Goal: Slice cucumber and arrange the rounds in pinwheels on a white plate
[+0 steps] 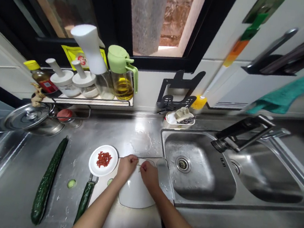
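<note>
One white plate (92, 164) of red pieces (104, 159) lies near both hands (127, 167) (148, 173).

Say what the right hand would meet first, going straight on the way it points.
Probably the left hand, close ahead of the right hand, though depth and anything held between them are unclear.
</note>
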Demonstrator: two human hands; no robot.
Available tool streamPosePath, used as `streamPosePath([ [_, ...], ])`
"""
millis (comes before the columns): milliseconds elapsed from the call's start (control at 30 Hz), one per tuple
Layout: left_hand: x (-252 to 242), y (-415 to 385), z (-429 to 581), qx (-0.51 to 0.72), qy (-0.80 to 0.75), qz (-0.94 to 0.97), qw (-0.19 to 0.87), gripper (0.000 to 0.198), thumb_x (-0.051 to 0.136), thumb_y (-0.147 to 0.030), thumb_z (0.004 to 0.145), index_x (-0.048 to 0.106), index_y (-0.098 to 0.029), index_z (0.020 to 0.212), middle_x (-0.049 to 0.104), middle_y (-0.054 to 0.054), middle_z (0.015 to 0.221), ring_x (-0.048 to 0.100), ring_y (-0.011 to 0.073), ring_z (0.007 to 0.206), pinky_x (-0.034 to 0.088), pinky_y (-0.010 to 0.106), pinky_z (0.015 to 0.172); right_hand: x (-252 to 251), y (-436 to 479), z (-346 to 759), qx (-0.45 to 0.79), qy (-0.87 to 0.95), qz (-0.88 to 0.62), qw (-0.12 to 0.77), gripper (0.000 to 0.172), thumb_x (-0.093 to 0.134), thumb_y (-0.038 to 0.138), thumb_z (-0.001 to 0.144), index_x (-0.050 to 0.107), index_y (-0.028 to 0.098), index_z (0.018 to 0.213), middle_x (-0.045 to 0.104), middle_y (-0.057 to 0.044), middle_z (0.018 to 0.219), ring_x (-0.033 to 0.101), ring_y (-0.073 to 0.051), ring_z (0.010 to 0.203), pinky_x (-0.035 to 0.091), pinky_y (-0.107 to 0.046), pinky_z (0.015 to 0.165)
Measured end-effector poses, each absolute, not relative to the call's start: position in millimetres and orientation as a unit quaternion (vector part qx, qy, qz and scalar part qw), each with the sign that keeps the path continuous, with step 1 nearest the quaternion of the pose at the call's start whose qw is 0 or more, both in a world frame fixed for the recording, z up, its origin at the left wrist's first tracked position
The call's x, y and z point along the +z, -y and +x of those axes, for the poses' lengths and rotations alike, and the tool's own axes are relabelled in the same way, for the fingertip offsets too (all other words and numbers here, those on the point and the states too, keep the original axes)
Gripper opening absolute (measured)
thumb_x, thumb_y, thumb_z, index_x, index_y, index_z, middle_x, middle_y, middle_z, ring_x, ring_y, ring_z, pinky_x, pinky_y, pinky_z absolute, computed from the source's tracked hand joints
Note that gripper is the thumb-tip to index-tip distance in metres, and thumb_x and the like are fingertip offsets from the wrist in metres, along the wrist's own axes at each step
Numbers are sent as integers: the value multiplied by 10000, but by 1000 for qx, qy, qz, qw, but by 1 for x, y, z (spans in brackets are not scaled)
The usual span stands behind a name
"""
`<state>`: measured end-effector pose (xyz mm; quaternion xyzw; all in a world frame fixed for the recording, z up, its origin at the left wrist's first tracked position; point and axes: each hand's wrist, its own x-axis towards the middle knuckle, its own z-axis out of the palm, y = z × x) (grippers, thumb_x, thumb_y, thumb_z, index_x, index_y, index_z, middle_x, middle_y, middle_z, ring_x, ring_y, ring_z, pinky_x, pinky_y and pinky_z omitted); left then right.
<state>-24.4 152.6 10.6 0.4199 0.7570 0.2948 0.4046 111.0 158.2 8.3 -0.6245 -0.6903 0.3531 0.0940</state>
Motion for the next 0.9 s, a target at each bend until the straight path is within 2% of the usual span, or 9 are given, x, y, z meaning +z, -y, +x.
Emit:
streamPosePath([
  [133,12,-151,-21,234,-765,502,329,174,515,-216,774,688,-194,784,681,23,726,579,124,656,366,230,664,10,-159,109,329,711,-617,71,132,460,145,816,584,184,798,604,-9,678,538,-151,678,286,-250,625],
  [300,14,-146,-16,201,-767,540,282,204,467,-214,818,669,-191,824,668,58,794,581,157,741,363,250,696,11,-156,106,307,734,-604,53,151,438,123,832,578,176,814,614,-27,732,539,-156,717,286,-256,635],
  [467,10,-141,-12,220,-767,550,247,218,448,-224,849,638,-180,947,644,72,896,567,175,843,385,264,752,9,-153,101,282,749,-597,49,171,414,96,837,573,157,818,612,-57,780,535,-168,756,292,-263,646],
  [667,-1,-130,-13,247,-739,594,200,238,423,-236,885,655,-184,894,623,63,863,565,167,835,432,281,781,5,-147,103,261,771,-577,70,183,415,84,839,584,154,844,600,-60,818,515,-179,815,327,-267,726],
  [900,-23,-109,-15,256,-680,679,106,319,434,-150,866,604,-206,1130,608,88,1016,558,188,954,483,321,834,-4,-128,118,233,804,-538,95,253,444,92,839,628,171,993,580,-84,912,490,-204,893,361,-302,796],
])
